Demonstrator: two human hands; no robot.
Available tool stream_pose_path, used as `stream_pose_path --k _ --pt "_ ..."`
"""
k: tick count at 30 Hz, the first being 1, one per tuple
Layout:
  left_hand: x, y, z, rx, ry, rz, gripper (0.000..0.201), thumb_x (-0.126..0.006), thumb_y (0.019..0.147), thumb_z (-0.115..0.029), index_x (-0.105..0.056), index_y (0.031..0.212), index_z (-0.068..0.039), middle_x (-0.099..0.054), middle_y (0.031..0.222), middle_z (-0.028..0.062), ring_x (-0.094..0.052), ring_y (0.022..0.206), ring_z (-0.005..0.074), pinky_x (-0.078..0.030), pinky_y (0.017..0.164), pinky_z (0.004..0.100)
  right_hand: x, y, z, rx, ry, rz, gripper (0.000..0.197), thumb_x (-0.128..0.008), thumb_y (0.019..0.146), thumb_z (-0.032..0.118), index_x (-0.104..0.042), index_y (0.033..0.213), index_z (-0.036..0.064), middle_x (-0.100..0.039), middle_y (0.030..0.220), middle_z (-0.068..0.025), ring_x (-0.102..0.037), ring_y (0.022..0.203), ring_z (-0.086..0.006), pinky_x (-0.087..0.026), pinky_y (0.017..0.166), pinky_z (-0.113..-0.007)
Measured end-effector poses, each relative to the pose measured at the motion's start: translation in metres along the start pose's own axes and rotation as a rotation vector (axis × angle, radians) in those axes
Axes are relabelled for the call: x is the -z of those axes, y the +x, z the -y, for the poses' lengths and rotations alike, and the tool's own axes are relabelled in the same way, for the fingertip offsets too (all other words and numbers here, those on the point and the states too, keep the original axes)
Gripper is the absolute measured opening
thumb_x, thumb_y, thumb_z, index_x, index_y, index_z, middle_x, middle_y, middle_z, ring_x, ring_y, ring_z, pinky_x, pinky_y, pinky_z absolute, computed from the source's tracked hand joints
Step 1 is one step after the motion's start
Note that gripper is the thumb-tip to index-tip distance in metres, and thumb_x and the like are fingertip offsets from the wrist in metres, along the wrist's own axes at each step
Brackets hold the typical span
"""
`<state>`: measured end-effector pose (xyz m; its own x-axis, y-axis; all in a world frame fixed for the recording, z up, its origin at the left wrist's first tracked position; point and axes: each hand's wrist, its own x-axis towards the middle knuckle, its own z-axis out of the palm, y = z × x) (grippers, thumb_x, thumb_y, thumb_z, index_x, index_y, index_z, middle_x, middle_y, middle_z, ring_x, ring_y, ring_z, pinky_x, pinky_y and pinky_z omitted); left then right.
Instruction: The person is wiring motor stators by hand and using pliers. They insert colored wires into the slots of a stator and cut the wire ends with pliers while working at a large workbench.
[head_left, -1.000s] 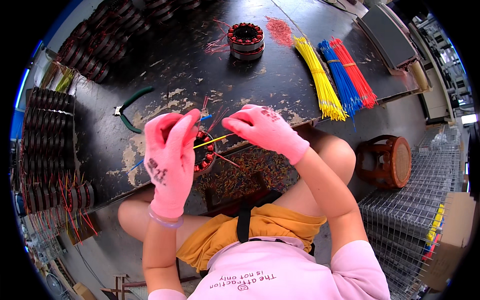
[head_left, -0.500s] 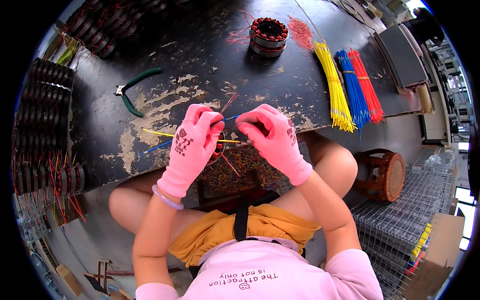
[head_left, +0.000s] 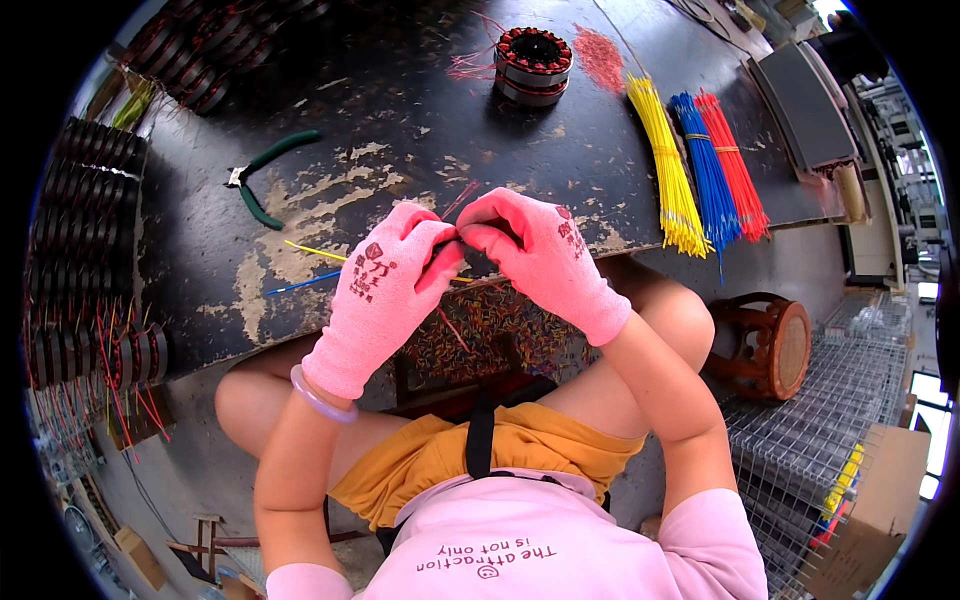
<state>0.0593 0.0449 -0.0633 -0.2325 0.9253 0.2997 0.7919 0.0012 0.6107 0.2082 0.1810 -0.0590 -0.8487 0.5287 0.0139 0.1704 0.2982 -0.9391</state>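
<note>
My left hand (head_left: 385, 290) and my right hand (head_left: 540, 258), both in pink knit gloves, meet at pinched fingertips above the table's near edge. Half a second ago a blue wire ran between these fingertips; the gripped part is now covered by the gloves. To the left, the tail of a blue wire (head_left: 305, 284) sticks out from behind my left hand, beside a yellow wire (head_left: 313, 250). Thin reddish wires (head_left: 461, 198) rise beyond the fingers, and another reddish wire (head_left: 453, 330) hangs below. My gloves hide the wound part these wires lie against.
Green-handled pliers (head_left: 262, 180) lie left on the worn black table (head_left: 400, 120). Toward the back stands a wound stator (head_left: 533, 65) near red clippings (head_left: 598, 58). Bundles of yellow (head_left: 668, 165), blue (head_left: 708, 170) and red wires (head_left: 733, 165) lie right. Stacked stators (head_left: 90, 230) fill the left side.
My hands have come together, the right moving left and slightly away from me. The blue stretch between them has vanished behind the gloves, and the blue tail at left has shifted slightly left.
</note>
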Motion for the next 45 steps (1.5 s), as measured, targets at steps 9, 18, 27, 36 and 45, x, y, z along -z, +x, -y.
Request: stream_pose_path --k 9,18,27,36,45 --pt "-0.020 -0.006 0.011 -0.040 -0.008 -0.055 0.017 -0.072 0.082 -0.005 -0.068 0.099 -0.005 -0.065 0.100 0.0088 -0.065 0.091 0.0323 -0.054 0.077 0.0414 0.011 -0.002 -0.007 -0.068 0.005 -0.049 0.026 -0.075 0.090 0.023 -0.069 0.110 0.0072 -0.071 0.093 -0.0060 -0.065 0.078 -0.0093 -0.052 0.072 -0.026" --pt "-0.018 -0.004 0.012 -0.058 -0.018 -0.019 0.016 -0.068 0.084 -0.002 -0.067 0.100 -0.003 -0.066 0.102 0.0122 -0.066 0.091 0.0329 -0.054 0.079 0.0403 0.006 0.004 -0.043 0.346 -0.453 0.085 0.016 -0.069 0.093 0.025 -0.070 0.098 0.0101 -0.071 0.090 -0.0014 -0.068 0.079 -0.0186 -0.055 0.072 -0.034" --pt "-0.018 -0.004 0.011 -0.036 -0.021 -0.007 0.013 -0.071 0.083 -0.006 -0.067 0.096 -0.006 -0.065 0.100 0.0085 -0.065 0.091 0.0308 -0.054 0.078 0.0403 0.020 -0.002 -0.015 0.456 -0.631 0.054 0.018 -0.064 0.096 0.016 -0.068 0.108 0.0039 -0.070 0.087 -0.0071 -0.062 0.075 -0.0113 -0.051 0.070 -0.028" --pt "-0.018 -0.004 0.013 -0.051 -0.023 -0.006 0.013 -0.072 0.083 -0.008 -0.067 0.095 -0.008 -0.065 0.099 0.0064 -0.065 0.092 0.0293 -0.054 0.076 0.0402 0.013 0.009 -0.025 -0.311 0.156 0.155 0.022 -0.073 0.093 0.027 -0.069 0.101 0.0069 -0.067 0.086 -0.0011 -0.060 0.068 -0.0081 -0.047 0.062 -0.024" --pt "-0.018 -0.004 0.013 -0.058 -0.057 0.005 0.013 -0.071 0.084 -0.007 -0.067 0.096 -0.009 -0.065 0.099 0.0062 -0.066 0.092 0.0296 -0.055 0.076 0.0401 0.017 -0.003 -0.023 -0.541 0.458 0.373 0.018 -0.062 0.098 0.024 -0.071 0.104 0.0093 -0.070 0.087 -0.0015 -0.062 0.071 -0.0086 -0.049 0.065 -0.027"
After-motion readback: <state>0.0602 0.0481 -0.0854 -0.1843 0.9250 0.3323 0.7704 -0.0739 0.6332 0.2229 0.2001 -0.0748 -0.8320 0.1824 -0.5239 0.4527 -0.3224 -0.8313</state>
